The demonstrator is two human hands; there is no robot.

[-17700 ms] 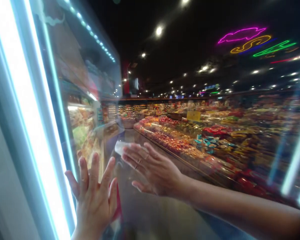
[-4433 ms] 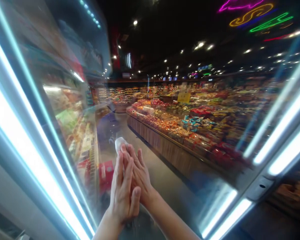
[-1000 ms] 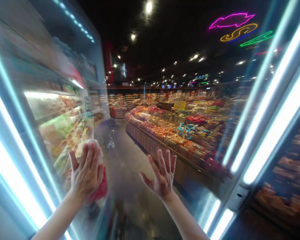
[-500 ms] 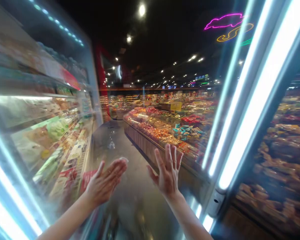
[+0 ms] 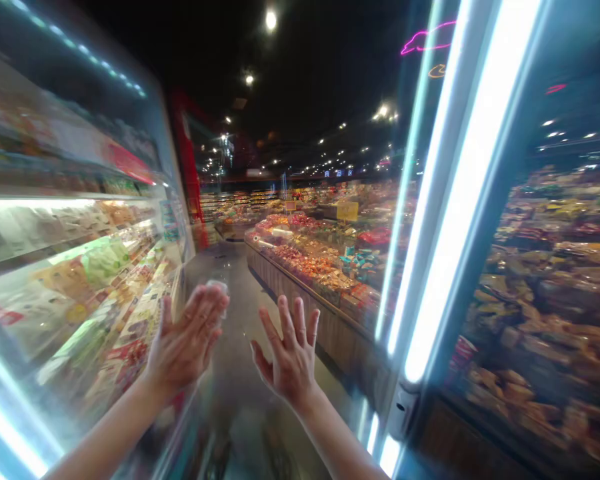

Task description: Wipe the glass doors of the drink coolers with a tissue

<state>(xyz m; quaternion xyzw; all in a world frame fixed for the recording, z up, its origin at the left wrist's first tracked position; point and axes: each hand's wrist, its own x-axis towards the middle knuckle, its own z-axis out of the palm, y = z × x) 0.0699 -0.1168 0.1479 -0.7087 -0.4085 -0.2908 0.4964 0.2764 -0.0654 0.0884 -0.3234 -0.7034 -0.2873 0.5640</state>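
Note:
My left hand (image 5: pixel 183 337) is raised with its fingers close together, laid over a whitish, partly see-through wipe (image 5: pixel 219 288) that shows past the fingertips. Most of the wipe is hidden behind the fingers. To its right, my right hand (image 5: pixel 287 350) is held up with its fingers spread and nothing in it. Both hands seem to lie against a clear glass pane, through which the aisle shows; actual contact cannot be made out.
Lit shelves of packaged goods (image 5: pixel 100 260) stand on the left. Bright light tubes (image 5: pixel 460 200) slant down on the right. Beyond lie a wood-sided display bin (image 5: pixel 300 280) heaped with wrapped goods and a grey aisle floor (image 5: pixel 235 267). More packages (image 5: pixel 540 320) fill the right side.
Both hands have shifted left in view. The scene has moved left too, with the light tubes farther in. My left fingers point more upward.

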